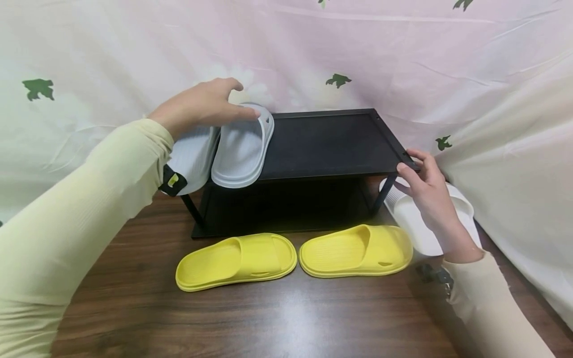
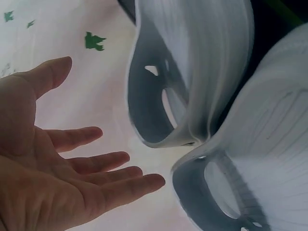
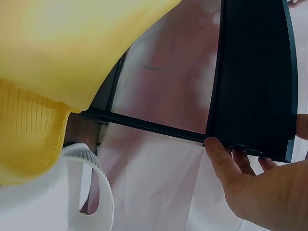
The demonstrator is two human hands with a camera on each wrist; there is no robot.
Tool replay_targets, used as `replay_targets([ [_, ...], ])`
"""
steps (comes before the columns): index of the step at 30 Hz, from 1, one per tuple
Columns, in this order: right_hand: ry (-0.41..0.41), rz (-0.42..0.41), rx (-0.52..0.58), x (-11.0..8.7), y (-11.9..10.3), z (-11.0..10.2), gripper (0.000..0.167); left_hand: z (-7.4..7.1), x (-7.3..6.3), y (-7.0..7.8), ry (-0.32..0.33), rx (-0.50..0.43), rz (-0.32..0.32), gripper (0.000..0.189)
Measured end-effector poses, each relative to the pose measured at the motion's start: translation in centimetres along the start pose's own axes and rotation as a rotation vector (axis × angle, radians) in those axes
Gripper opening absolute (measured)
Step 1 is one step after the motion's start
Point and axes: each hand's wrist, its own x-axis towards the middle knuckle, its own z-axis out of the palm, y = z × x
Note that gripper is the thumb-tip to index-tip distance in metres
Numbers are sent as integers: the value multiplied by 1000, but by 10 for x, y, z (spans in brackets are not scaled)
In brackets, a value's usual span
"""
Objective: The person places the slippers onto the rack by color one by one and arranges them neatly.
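Note:
A pair of pale grey slippers, the left one [image 1: 190, 156] and the right one [image 1: 239, 154], lies side by side on the left end of a black two-tier shoe rack [image 1: 322, 144]. Over their far ends hovers my left hand [image 1: 208, 105], its fingers spread and nothing in them. The left wrist view shows that hand [image 2: 62, 168] beside the grey slippers, apart from them. At the rack's right front corner, my right hand [image 1: 429, 199] grips the edge of the top board between thumb and fingers.
Two yellow slippers, one to the left [image 1: 215, 266] and one to the right [image 1: 358, 251], lie on the wooden surface [image 1: 268, 318] before the rack. White slippers [image 1: 421, 231] lie under my right forearm. A pale leaf-patterned cloth [image 1: 313, 59] hangs behind.

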Motion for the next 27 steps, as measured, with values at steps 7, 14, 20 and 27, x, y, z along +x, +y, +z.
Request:
replay_targets([
  [7,6,5,12,-2,0,0,43,5,-19,3,9,-78,48,91],
  [14,7,3,22,-2,0,-2,42,18,-41,1,15,-115,72,90],
  [20,13,1,19,-3,0,-3,43,27,-56,-3,49,-139,143,89],
  [27,11,1,41,-3,0,-2,43,37,-68,-7,70,-142,173,84],
])
